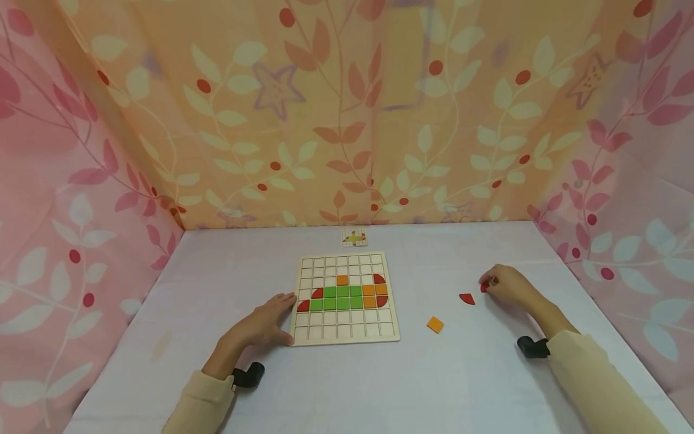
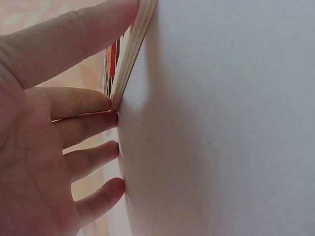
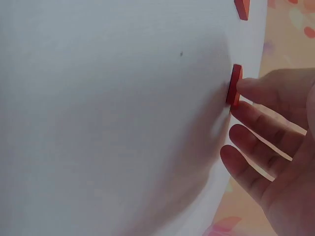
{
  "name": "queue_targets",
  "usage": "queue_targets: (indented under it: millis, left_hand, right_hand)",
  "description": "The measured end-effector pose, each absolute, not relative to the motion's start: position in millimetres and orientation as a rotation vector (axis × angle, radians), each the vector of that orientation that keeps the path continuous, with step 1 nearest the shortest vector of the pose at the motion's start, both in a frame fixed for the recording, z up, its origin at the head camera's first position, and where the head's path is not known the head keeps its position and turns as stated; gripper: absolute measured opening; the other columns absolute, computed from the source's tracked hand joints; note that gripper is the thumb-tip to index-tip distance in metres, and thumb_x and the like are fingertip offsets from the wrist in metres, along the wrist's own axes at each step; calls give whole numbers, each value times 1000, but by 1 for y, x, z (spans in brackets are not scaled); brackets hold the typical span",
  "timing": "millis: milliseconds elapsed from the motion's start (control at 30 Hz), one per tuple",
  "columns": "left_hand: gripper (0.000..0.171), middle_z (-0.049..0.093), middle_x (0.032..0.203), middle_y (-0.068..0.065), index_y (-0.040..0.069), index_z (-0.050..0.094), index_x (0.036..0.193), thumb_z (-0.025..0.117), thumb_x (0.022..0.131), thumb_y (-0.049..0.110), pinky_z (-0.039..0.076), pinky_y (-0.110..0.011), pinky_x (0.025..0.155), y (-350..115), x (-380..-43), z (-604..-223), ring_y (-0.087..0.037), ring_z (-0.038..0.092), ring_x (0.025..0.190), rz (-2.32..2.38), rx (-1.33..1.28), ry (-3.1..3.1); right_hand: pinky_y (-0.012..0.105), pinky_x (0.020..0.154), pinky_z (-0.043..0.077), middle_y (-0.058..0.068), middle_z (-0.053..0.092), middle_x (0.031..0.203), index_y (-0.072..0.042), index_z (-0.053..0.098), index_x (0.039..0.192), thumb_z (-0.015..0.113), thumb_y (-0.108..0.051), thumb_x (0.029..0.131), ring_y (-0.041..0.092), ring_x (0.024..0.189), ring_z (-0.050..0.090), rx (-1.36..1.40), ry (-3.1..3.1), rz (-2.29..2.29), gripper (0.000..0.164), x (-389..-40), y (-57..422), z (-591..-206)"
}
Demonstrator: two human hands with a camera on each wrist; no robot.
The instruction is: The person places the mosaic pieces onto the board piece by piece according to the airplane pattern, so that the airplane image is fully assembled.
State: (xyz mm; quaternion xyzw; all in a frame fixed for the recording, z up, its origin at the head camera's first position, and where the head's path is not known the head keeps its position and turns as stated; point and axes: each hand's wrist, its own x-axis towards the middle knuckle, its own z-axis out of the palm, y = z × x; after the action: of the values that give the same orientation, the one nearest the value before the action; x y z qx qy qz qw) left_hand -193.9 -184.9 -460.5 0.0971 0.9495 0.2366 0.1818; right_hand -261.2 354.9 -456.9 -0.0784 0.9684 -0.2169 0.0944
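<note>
A square wooden grid board [image 1: 340,334] lies mid-table with red, green and orange pieces in its cells. My left hand [image 1: 265,320] is at its left side, thumb at the near corner and fingertips along the edge. In the left wrist view, the thumb and fingers of my left hand [image 2: 64,108] are extended against the board's edge [image 2: 133,49]. Off to the right, my right hand [image 1: 506,286] pinches a small red quarter-circle piece [image 3: 235,86] between thumb and index finger, low at the tabletop. Its other fingers are spread apart.
Another red quarter-circle piece [image 1: 467,299] lies left of my right hand. An orange square piece [image 1: 435,325] lies between it and the board. Behind the board is a small pattern card [image 1: 355,237]. Patterned curtains [image 1: 347,120] enclose the white table [image 1: 347,392] at the back and sides.
</note>
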Motion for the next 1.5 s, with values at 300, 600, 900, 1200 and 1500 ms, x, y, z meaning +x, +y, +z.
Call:
queue_targets:
  millis: [300,600,900,1200,1500]
  left_hand:
    - [95,33,158,-14,5,37,150,86,70,21,21,-65,114,-187,-192,-460,-39,22,148,666,309,2687]
    - [94,34,158,-14,5,38,149,86,69,20,23,-66,113,-187,-190,-459,-41,23,147,665,313,2688]
    - [95,33,158,-14,5,37,150,86,70,20,22,-65,114,-185,-191,-460,-39,22,148,655,298,2692]
    - [94,33,159,-12,6,37,150,86,71,20,23,-64,115,-186,-193,-462,-38,22,149,657,295,2691]
    - [94,32,159,-12,6,37,150,86,71,19,22,-64,115,-184,-193,-462,-37,21,149,671,295,2692]
  right_hand:
    - [39,75,49,14,63,92,3,71,104,69,-7,82,26,84,53,-230,2868,-633,24,-253,358,-455]
    - [41,75,51,12,63,89,3,70,104,70,-8,83,25,83,55,-225,2868,-628,24,-254,360,-458]
    - [37,73,50,11,63,89,3,71,103,71,-9,82,23,81,54,-224,2882,-628,24,-252,358,-458]
    - [37,74,52,12,64,92,3,69,106,71,-11,84,23,82,55,-239,2894,-663,27,-254,355,-457]
    - [33,72,50,11,65,91,3,71,104,72,-11,83,21,80,55,-301,2934,-676,25,-261,343,-458]
